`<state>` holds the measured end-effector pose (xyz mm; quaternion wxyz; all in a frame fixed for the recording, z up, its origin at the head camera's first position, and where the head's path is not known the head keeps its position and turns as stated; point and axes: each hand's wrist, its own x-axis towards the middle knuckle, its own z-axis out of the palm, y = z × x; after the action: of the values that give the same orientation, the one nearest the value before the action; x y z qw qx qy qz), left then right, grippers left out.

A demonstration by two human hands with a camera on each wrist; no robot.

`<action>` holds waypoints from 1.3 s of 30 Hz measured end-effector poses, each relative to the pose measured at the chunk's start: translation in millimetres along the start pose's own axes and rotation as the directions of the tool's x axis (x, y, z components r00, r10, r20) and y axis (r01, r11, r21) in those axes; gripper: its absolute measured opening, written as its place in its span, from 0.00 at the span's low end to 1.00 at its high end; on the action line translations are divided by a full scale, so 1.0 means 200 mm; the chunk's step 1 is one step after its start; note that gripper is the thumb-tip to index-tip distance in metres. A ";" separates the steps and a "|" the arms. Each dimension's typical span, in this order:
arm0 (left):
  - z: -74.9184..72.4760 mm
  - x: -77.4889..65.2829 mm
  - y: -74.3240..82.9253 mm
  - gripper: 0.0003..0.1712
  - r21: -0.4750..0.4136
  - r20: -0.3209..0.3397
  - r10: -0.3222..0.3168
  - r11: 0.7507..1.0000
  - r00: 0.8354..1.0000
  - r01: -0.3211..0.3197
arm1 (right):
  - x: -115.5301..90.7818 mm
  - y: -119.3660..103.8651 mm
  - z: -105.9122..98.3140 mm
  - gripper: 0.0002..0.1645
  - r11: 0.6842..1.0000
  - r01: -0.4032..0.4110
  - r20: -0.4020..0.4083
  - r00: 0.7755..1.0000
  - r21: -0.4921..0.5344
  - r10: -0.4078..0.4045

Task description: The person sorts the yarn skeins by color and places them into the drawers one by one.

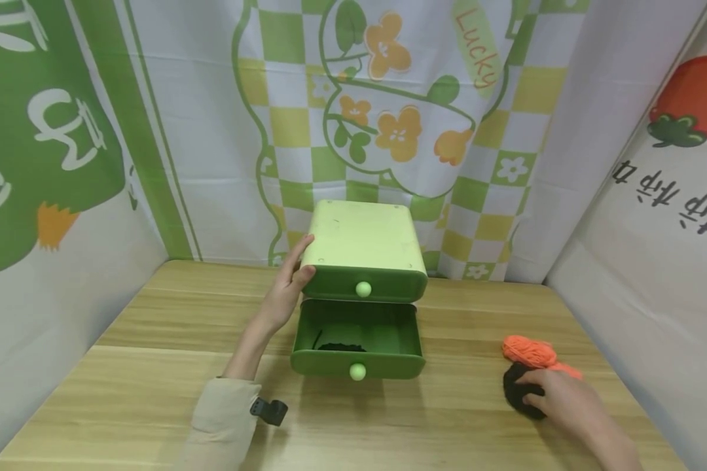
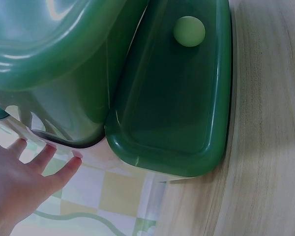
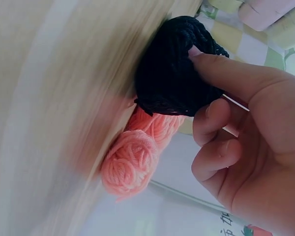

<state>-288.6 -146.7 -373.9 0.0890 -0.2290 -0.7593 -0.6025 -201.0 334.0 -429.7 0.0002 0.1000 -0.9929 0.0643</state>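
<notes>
My right hand [image 1: 571, 399] pinches a ball of black yarn [image 1: 521, 391] at the right of the table; in the right wrist view the thumb presses on the black yarn [image 3: 179, 66]. Orange yarn [image 1: 529, 351] lies just beyond it, touching or very close. With spread fingers, my left hand [image 1: 283, 293] rests against the left side of a small green two-drawer box [image 1: 365, 235]. Its lower drawer [image 1: 359, 364] is pulled out, and a dark strand [image 1: 342, 347] lies inside. The upper drawer [image 1: 389, 285] is closed. The left wrist view also shows the left hand [image 2: 24, 182] beside the box.
Everything stands on a wooden table [image 1: 171, 327]. A patterned curtain [image 1: 212, 163] hangs behind the box, and printed cloth walls [image 1: 642, 229] enclose the sides. A black strap clip [image 1: 270, 411] sticks out from the left sleeve.
</notes>
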 end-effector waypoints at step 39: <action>0.00 0.00 0.00 0.43 -0.016 0.002 -0.013 1.000 1.000 0.013 | 0.00 -0.19 -0.15 0.14 0.994 0.107 -0.206 0.973 0.026 -0.099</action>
<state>-288.1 -147.1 -373.4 0.0824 -0.2252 -0.7561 -0.6089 -194.1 301.5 -395.1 0.1038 0.1442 -0.9798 0.0922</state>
